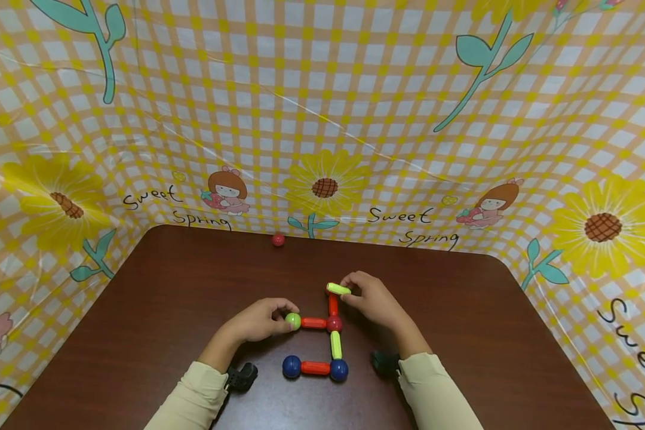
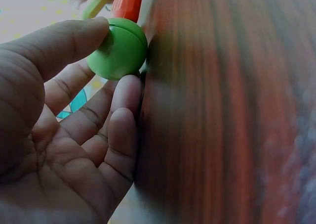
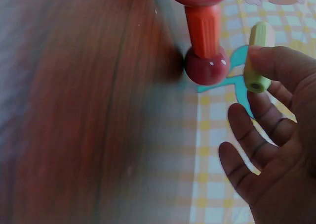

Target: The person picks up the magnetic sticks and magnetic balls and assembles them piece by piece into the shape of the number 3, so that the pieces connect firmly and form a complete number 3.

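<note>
My left hand (image 1: 259, 319) pinches a green ball (image 2: 117, 51) between thumb and fingers, low at the tabletop. A red rod (image 1: 314, 323) joins that ball to a red ball (image 1: 334, 323). From this red ball another red rod (image 3: 204, 31) runs away to a second red ball (image 3: 207, 67). My right hand (image 1: 375, 298) pinches a yellow-green rod (image 3: 256, 80) above that far end; the right wrist view shows a gap between the rod and ball. Toward me, a second yellow-green rod (image 1: 336, 345) leads to a blue ball (image 1: 339, 369).
A red rod (image 1: 315, 368) links that blue ball to another blue ball (image 1: 292, 366) on its left. Near the back edge of the brown table (image 1: 204, 269) lies a loose red ball (image 1: 278, 240). A checked sunflower cloth (image 1: 269, 113) hangs around the back and sides.
</note>
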Available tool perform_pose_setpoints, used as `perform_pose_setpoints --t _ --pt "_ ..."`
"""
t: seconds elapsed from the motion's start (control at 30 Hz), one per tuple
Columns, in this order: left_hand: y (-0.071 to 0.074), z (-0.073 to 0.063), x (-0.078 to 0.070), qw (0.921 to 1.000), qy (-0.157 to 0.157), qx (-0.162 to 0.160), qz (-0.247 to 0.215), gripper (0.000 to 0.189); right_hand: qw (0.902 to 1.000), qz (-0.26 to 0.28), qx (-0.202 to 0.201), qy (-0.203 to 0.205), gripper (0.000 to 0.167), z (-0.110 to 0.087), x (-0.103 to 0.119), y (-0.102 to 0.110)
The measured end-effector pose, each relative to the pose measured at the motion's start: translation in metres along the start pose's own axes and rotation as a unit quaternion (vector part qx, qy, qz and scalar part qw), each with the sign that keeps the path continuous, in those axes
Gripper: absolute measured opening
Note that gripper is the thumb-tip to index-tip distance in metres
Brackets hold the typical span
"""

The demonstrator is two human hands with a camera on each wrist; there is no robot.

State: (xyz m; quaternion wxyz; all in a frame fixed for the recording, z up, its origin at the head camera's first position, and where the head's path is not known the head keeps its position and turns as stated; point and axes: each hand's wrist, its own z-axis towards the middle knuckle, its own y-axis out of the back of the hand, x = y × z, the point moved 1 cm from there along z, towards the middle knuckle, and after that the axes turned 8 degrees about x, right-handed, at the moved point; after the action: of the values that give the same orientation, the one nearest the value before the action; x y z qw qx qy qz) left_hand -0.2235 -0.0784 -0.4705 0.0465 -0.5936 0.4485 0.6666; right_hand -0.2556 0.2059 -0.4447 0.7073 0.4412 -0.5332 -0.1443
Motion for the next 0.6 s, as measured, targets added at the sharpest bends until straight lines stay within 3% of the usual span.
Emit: perform_pose_setpoints --t 0.3,0.6 --pt "0.001 0.002 0.002 1.0000 0.000 -0.003 -0.003 0.023 0.9989 0.046 -0.008 0.002 0.012 0.031 0.001 -0.011" --pt "0.001 0.003 0.003 0.9999 0.008 -0.001 -0.007 0.023 0.9975 0.064 0.031 0.005 0.010 0.052 0.007 -0.019"
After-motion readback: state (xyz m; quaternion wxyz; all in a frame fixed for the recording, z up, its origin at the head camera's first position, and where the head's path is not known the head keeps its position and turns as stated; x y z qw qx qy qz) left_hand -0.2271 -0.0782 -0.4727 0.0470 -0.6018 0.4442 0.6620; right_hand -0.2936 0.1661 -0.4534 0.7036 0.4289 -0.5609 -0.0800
